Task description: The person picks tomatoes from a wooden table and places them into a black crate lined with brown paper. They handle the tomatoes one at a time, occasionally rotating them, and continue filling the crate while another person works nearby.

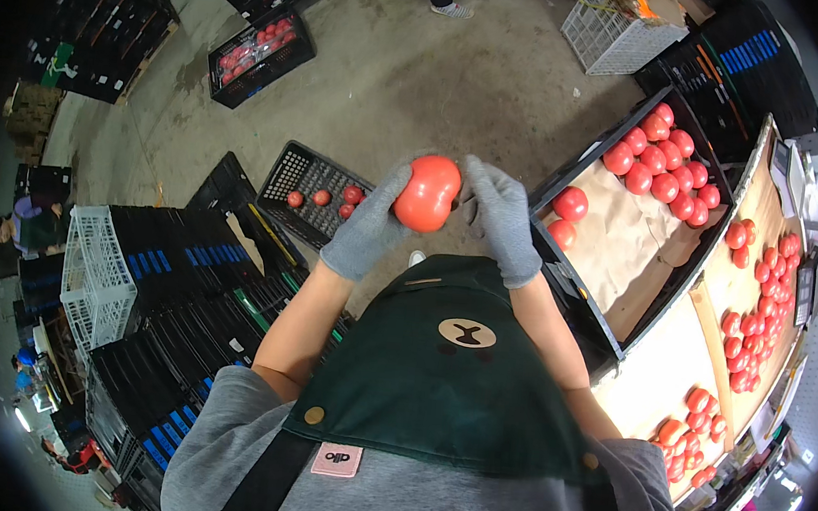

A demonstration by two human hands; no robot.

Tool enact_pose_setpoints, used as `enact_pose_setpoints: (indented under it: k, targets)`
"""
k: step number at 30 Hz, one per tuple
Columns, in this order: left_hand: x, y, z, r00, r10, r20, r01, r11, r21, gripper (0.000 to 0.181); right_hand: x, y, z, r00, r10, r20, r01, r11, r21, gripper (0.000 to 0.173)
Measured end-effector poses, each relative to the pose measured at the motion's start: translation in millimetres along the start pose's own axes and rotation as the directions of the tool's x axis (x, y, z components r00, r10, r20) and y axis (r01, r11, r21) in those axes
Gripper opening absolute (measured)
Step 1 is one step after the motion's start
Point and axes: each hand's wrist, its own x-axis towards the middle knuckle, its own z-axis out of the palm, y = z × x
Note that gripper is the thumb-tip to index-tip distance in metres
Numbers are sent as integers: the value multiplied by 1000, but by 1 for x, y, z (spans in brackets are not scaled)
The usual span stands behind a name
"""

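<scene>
In a grey knit glove, my left hand [370, 232] holds a large red tomato [427, 193] in front of my chest. My right hand [500, 216], gloved alike, is raised just right of the tomato with a small gap between them; its fingers are partly bent and nothing shows in them. Below and left of the tomato stands a black perforated plastic crate [308, 168] with several tomatoes at its bottom. To my right, a black crate lined with brown paper [616, 232] holds rows of tomatoes [653, 159] at its far end and two near its left wall.
A wooden sorting table [661, 347] on the right bears loose tomatoes [756, 333]. Stacked black folded crates [180, 324] and a white crate [94, 274] crowd my left. Another tomato crate [263, 53] sits on the concrete floor. A person's foot [452, 9] shows at the top.
</scene>
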Motion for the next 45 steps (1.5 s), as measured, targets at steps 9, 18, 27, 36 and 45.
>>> enact_pose_setpoints:
  k: [9, 18, 27, 36, 45]
  targets:
    - [13, -15, 33, 990, 65, 125, -115, 884, 453, 49, -22, 1, -26, 834, -526, 165, 550, 811, -200, 62]
    - [40, -28, 74, 929, 136, 344, -352, 613, 707, 65, -34, 6, -60, 877, -402, -263, 366, 914, -174, 49]
    - [87, -62, 117, 934, -132, 332, 88, 986, 144, 60, -71, -10, -126, 900, -297, -318, 346, 932, 109, 43]
    - [138, -110, 130, 720, -597, 354, 414, 779, 471, 59, -100, 0, -195, 890, -198, -411, 333, 898, 288, 51]
    - [162, -156, 233, 770, -587, 250, 386, 741, 550, 57, -114, 47, -274, 763, -158, -626, 415, 863, 287, 40]
